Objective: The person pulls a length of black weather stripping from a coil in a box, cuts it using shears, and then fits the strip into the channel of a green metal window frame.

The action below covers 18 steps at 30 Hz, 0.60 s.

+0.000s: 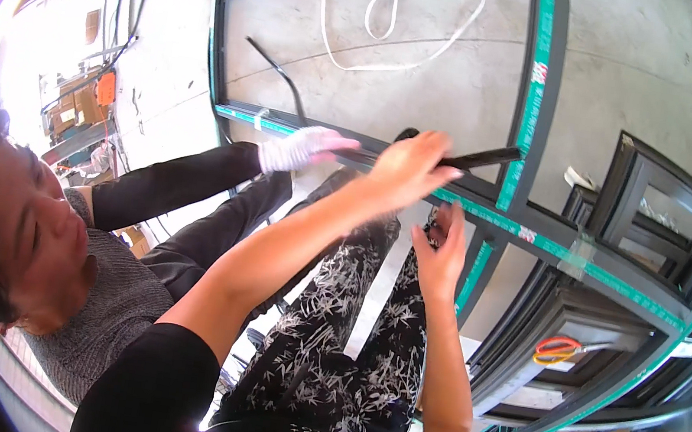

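Observation:
My left hand (409, 170) is closed round a black strip (486, 158), whose end sticks out to the right between thumb and fingers. It hovers over the crossbar of a dark grey frame (558, 231) covered with green protective tape. Just below that bar is my right hand (441, 250), thumb and fingers apart, with nothing visible in it. To the left, a co-worker's white-gloved hand (307, 148) reaches to the same bar; whether it holds anything cannot be made out. A thin black length (281, 76) curves up beyond the glove.
A white strap (400, 68) lies looped on the floor inside the frame. Orange-handled scissors (557, 350) rest on stacked dark frames (582, 313) at right. Another small frame (662, 205) leans behind. The co-worker (107, 272) crouches close on my left.

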### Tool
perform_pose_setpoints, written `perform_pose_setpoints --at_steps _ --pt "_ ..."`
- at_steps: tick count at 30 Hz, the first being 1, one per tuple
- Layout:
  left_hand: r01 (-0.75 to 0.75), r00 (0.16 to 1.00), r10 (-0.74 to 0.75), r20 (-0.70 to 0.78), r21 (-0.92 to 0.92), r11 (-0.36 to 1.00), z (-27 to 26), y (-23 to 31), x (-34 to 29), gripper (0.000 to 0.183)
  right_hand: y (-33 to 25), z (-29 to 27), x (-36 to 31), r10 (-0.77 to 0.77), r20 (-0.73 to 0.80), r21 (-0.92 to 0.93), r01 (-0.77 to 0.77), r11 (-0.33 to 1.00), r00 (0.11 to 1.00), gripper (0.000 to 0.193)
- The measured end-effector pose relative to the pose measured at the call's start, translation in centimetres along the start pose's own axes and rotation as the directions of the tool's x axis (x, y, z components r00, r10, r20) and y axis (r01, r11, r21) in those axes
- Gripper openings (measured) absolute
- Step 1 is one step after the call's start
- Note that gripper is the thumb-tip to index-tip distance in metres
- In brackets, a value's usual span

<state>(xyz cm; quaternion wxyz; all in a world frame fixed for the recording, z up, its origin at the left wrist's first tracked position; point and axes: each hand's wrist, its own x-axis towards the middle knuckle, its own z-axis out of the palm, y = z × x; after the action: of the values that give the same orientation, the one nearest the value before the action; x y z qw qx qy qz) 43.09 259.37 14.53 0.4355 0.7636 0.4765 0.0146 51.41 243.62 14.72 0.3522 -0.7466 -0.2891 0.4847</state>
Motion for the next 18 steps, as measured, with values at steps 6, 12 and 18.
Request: perform_pose_setpoints --at_steps 6,12,18 --pt "-0.006 0.994 -0.100 -0.045 -0.932 0.363 -7.4 11.8 4.7 0.025 -7.5 8.3 8.8 -0.102 0.195 0.546 -0.022 0.838 0.976 0.037" --pt "-0.272 0.714 -0.517 -0.472 -0.868 0.416 -22.4 -0.6 10.5 0.031 -5.5 9.7 8.2 -0.049 0.096 0.483 -0.004 0.875 0.994 0.012" --pt "-0.056 0.582 -0.623 -0.523 -0.790 0.611 -26.6 -15.7 7.4 0.027 -7.2 9.7 11.3 0.071 0.208 0.571 -0.180 0.801 0.976 0.024"
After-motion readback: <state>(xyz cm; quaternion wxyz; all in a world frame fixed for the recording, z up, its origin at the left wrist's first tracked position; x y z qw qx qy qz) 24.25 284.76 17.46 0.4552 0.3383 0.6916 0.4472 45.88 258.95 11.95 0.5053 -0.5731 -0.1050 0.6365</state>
